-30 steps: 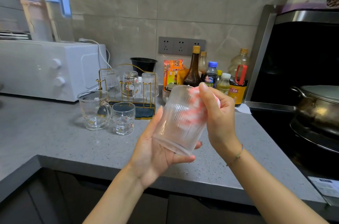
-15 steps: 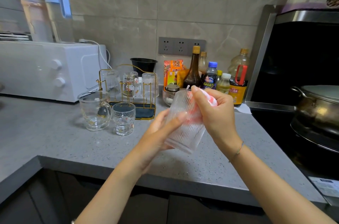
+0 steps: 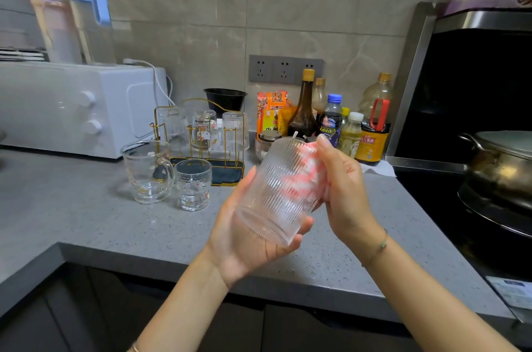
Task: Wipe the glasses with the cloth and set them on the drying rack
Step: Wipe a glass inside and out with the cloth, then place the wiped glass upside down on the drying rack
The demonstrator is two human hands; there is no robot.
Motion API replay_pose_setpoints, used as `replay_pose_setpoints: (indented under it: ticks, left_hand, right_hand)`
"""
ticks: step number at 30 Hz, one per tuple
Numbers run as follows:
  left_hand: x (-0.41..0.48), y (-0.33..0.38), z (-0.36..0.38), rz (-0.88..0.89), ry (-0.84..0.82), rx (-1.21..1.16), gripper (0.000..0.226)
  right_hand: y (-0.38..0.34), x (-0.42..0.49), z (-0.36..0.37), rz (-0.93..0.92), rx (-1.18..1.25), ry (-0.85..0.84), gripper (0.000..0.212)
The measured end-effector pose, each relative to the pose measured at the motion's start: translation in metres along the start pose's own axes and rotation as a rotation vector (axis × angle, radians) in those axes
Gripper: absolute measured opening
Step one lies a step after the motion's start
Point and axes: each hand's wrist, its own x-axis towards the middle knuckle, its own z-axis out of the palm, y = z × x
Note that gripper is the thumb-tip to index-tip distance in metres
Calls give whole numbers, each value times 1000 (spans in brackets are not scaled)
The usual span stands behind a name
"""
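Observation:
A clear ribbed glass (image 3: pixel 276 193) is tilted above the grey counter, its base cupped by my left hand (image 3: pixel 244 239). My right hand (image 3: pixel 342 190) presses a pink-and-white cloth (image 3: pixel 305 167) into the glass's mouth, fingers curled round the cloth and rim. The gold wire drying rack (image 3: pixel 230 163) stands behind, with three glasses upside down on its pegs. In front of the rack sit a glass mug (image 3: pixel 146 171) with a handle and a small patterned glass (image 3: pixel 193 183), both upright.
A white microwave (image 3: pixel 72 107) is at the left with pitchers on top. Bottles and sauce packets (image 3: pixel 325 118) line the wall behind the hands. A stove with a metal pot (image 3: pixel 501 164) is at the right. The counter edge (image 3: pixel 172 256) runs below my hands.
My left hand shifted from the glass's side back under its base, palm up. The glass turned and came nearer, with the cloth still inside under my right hand.

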Motion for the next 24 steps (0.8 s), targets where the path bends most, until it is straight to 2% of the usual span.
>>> replay_pose_setpoints:
  ticks: [4,8,11,16,17,19,22,24]
  left_hand:
    - [3,-1,-9,115,204,200,68]
    - [3,0,-19,142,407,174,66]
    - [4,-1,-29,148,490,55,64]
    - [6,-1,-37,148,594,-49,66]
    - [6,-1,-38,141,594,-75,69]
    - [4,0,-40,138,574,-127,75]
    - [4,4,-44,168,563,-103,73]
    - [2,6,-40,152,540,-47,67]
  right_hand:
    - [3,8,-8,133,-57,120,36]
    - [20,18,-25,333,-62,218,37]
    - [34,18,-31,498,9,197,42]
    - [58,7,-34,734,116,71,27]
    - [63,6,-34,737,64,38,25]
    - [69,6,-36,683,-202,2,13]
    - [58,5,-36,446,-446,-122,54]
    - [42,2,-31,175,-496,-344,69]
